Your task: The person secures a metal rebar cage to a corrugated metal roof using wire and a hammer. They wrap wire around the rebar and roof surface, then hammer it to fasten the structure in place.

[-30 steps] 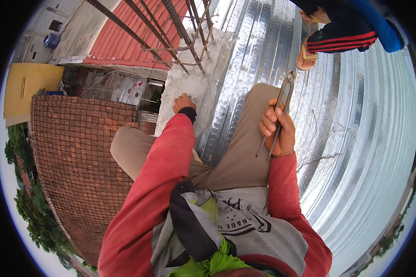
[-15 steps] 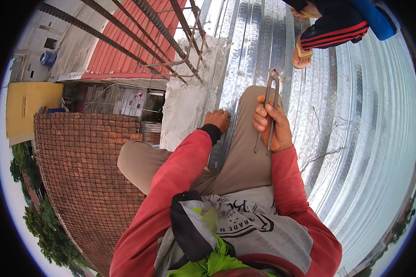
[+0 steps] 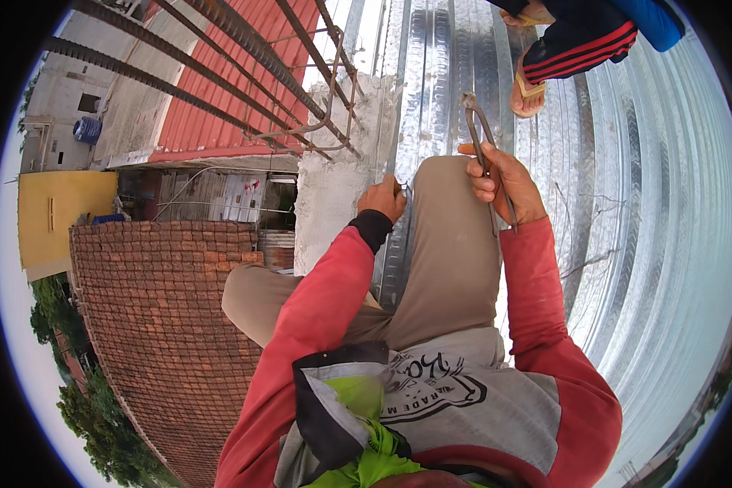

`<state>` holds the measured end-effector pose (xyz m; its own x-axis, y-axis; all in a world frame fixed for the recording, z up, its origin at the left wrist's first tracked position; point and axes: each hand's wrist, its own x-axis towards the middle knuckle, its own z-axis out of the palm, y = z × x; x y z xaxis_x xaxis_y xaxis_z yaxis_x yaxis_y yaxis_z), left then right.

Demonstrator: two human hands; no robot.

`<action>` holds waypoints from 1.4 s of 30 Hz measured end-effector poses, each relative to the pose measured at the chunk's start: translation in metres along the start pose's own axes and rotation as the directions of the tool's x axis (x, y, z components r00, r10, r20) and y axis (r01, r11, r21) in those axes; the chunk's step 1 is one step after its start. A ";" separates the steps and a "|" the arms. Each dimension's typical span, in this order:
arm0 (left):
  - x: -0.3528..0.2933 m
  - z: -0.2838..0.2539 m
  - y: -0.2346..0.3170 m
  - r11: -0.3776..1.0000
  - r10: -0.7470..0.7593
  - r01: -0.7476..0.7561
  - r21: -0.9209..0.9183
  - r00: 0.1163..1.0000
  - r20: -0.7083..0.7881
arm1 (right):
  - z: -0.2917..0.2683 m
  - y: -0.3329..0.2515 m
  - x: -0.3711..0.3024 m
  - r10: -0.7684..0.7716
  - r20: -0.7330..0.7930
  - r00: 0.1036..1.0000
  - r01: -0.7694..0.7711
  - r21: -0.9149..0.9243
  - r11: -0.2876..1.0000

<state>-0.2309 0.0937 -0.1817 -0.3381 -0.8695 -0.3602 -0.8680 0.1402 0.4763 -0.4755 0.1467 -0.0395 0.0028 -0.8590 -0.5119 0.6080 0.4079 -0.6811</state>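
Observation:
My right hand is wrapped round a pair of long, rusty metal pincers, jaws pointing away from me, above the ribbed metal decking and beside my raised knee. My left hand rests where the decking meets a rough concrete ledge. Its fingers are curled, and a small dark thing shows at the fingertips, too small to name.
Upright rebar with bent ties rises from the concrete at the upper left. Beyond the ledge, at a drop, lies a tiled roof. Another person's sandalled foot stands on the decking ahead. Thin wires lie to the right.
My right hand has moved right and slightly away from me with the pincers, which now tilt more to the left at the jaws. My left hand has shifted slightly away along the decking edge.

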 end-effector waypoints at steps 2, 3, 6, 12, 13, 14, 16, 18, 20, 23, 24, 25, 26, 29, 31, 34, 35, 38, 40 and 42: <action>0.002 -0.031 -0.011 0.976 0.106 -0.144 -0.161 0.969 -0.223 | -0.006 -0.009 0.033 -0.193 -0.140 0.971 0.083 -0.561 0.824; -0.001 -0.053 -0.007 0.952 0.148 -0.224 -0.209 0.934 -0.325 | -0.027 -0.007 0.060 -0.270 -0.174 0.947 0.031 -0.786 0.617; -0.026 -0.096 -0.036 0.747 -0.054 -0.181 -0.639 0.942 -0.330 | -0.077 0.038 0.134 -0.463 0.080 0.883 0.137 -0.987 0.090; -0.129 -0.180 -0.052 -0.123 -0.157 -0.103 -0.987 0.984 -0.083 | -0.087 0.112 0.168 -0.405 0.109 0.908 0.076 -0.992 -0.098; -0.139 -0.184 -0.053 -0.214 -0.153 -0.129 -0.968 0.983 -0.097 | -0.085 0.120 0.168 -0.415 0.099 0.904 0.071 -0.994 -0.084; -0.144 -0.184 -0.056 -0.229 -0.147 -0.140 -0.963 0.983 -0.108 | -0.090 0.127 0.173 -0.440 0.087 0.894 0.061 -0.996 -0.072; -0.151 -0.179 -0.068 -0.276 -0.145 -0.173 -0.945 0.980 -0.137 | -0.085 0.127 0.178 -0.488 0.117 0.865 0.043 -0.986 -0.161; -0.155 -0.176 -0.068 -0.292 -0.168 -0.182 -0.939 0.976 -0.137 | -0.075 0.127 0.176 -0.512 0.183 0.839 0.005 -0.944 -0.329; -0.151 -0.172 -0.068 -0.340 -0.172 -0.180 -0.923 0.977 -0.127 | -0.066 0.119 0.182 -0.544 0.180 0.820 0.001 -0.950 -0.313; -0.139 -0.164 -0.067 -0.318 -0.163 -0.163 -0.934 0.980 -0.115 | -0.050 0.097 0.207 -0.644 0.232 0.729 0.110 -0.968 -0.224; -0.132 -0.161 -0.066 -0.296 -0.158 -0.152 -0.943 0.981 -0.108 | -0.046 0.088 0.225 -0.659 0.254 0.708 0.159 -0.966 -0.202; -0.126 -0.159 -0.064 -0.316 -0.168 -0.131 -0.940 0.983 -0.081 | -0.038 0.079 0.246 -0.674 0.276 0.686 0.208 -0.961 -0.182; -0.121 -0.157 -0.061 -0.317 -0.164 -0.112 -0.942 0.985 -0.063 | -0.030 0.072 0.267 -0.687 0.293 0.665 0.258 -0.953 -0.158; -0.110 -0.155 -0.057 -0.311 -0.157 -0.057 -0.949 0.988 -0.008 | 0.010 0.052 0.332 -0.648 0.292 0.704 0.293 -0.950 -0.110; -0.103 -0.149 -0.057 -0.267 -0.173 -0.004 -0.964 0.984 0.043 | 0.025 0.043 0.377 -0.580 0.285 0.763 0.265 -0.957 -0.120; -0.096 -0.145 -0.059 -0.219 -0.205 0.061 -0.974 0.973 0.107 | 0.046 0.037 0.435 -0.498 0.279 0.821 0.225 -0.960 -0.167; -0.094 -0.143 -0.061 -0.210 -0.208 0.068 -0.975 0.972 0.113 | 0.053 0.035 0.451 -0.450 0.272 0.851 0.211 -0.960 -0.182; -0.083 -0.141 -0.062 -0.187 -0.204 0.094 -0.978 0.970 0.132 | 0.067 0.037 0.485 -0.440 0.350 0.827 0.203 -0.916 -0.347; -0.078 -0.139 -0.062 -0.176 -0.201 0.107 -0.979 0.969 0.142 | 0.075 0.040 0.501 -0.407 0.377 0.832 0.179 -0.877 -0.446; -0.074 -0.134 -0.068 -0.173 -0.186 0.117 -0.978 0.971 0.149 | 0.079 0.042 0.512 -0.362 0.372 0.855 0.187 -0.871 -0.454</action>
<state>-0.0982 0.0844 -0.0797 -0.2211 -0.7997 -0.5582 0.4661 -0.5894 0.6598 -0.3856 -0.3005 -0.2888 0.0782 -0.9969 0.0036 -0.9672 -0.0767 -0.2422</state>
